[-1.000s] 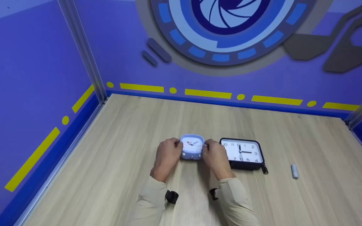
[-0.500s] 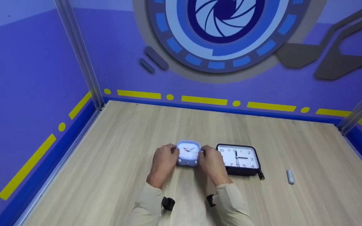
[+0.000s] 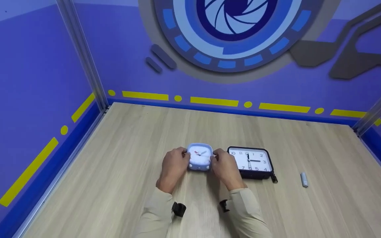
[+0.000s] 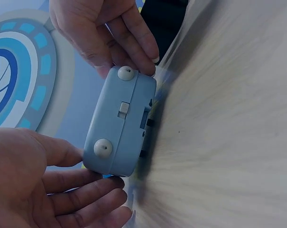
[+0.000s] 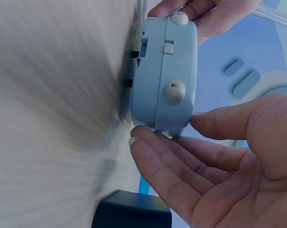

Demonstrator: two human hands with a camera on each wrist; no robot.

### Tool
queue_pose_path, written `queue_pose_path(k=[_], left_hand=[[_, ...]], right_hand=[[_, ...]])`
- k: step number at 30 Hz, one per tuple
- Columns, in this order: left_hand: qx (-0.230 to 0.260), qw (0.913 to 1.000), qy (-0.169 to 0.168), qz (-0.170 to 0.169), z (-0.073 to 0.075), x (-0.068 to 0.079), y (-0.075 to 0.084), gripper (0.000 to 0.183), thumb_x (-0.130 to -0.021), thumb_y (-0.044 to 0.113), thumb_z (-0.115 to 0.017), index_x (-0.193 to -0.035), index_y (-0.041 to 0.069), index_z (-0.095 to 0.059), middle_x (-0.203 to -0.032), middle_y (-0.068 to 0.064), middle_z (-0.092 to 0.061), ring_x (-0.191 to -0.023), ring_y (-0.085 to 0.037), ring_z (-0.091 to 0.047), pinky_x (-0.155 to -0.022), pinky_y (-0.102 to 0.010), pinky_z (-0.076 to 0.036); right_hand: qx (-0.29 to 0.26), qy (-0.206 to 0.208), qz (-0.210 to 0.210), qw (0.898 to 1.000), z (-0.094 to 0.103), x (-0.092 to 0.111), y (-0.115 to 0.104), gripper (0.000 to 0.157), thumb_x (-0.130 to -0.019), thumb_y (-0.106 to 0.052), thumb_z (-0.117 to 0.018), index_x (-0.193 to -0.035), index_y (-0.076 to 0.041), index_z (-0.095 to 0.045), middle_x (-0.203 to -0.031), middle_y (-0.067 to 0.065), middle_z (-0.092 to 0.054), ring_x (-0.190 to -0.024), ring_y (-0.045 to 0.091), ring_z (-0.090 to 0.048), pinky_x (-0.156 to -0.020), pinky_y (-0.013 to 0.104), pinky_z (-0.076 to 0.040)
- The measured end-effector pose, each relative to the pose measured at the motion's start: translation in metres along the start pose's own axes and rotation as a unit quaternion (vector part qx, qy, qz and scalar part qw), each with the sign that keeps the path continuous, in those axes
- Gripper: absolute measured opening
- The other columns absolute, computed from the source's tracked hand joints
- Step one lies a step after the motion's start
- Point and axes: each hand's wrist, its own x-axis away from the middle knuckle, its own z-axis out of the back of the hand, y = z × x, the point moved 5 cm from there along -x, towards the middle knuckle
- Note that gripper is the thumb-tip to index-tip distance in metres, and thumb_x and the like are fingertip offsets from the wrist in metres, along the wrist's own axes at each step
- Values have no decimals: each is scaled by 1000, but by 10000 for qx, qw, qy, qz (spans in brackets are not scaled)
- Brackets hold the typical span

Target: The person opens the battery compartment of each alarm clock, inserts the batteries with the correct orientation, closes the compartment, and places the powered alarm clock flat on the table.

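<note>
A small light-blue alarm clock (image 3: 199,156) with a white face lies face up between my hands, close over the wooden table. My left hand (image 3: 174,168) pinches its left side between thumb and fingers. On the opposite side my right hand (image 3: 226,168) pinches it the same way. Both wrist views show the near side of the alarm clock (image 4: 118,124), with two round white feet and a small switch between them. Just right of my right hand lies a larger black-framed rectangular clock (image 3: 250,162); that hand overlaps its left edge in the head view.
A small grey cylinder (image 3: 304,179) lies on the table (image 3: 137,145) to the right. A black tab (image 3: 274,178) sticks out at the black clock's lower right corner. Blue-purple panels (image 3: 28,82) wall the table at the back and both sides.
The head view has shifted slightly. Both hands keep their hold on the light-blue alarm clock, whose face tilts a little differently; the black clock and the cylinder stay in place on the table.
</note>
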Motion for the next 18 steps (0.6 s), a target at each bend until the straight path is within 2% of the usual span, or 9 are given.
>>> queue_pose_path(k=[8, 18], left_hand=[[-31, 9999, -83, 97, -1, 6, -4, 19, -99, 8, -70, -111, -5, -77, -99, -15, -76, -92, -28, -71, -85, -48, -56], [-83, 9997, -240, 73, 4, 4, -1, 18, -99, 10, -71, -108, -3, -80, -98, -13, -77, -87, -25, -70, -82, -46, -56]], right_hand=[[23, -86, -28, 10000, -2, 3, 2, 22, -102, -1, -65, -119, 12, -69, -96, 16, -72, -81, 23, -65, -74, 42, -56], [0, -356, -110, 9993, -1, 3, 3, 22, -104, -3, -62, -118, 12, -70, -102, 19, -73, -86, 25, -66, -81, 45, -56]])
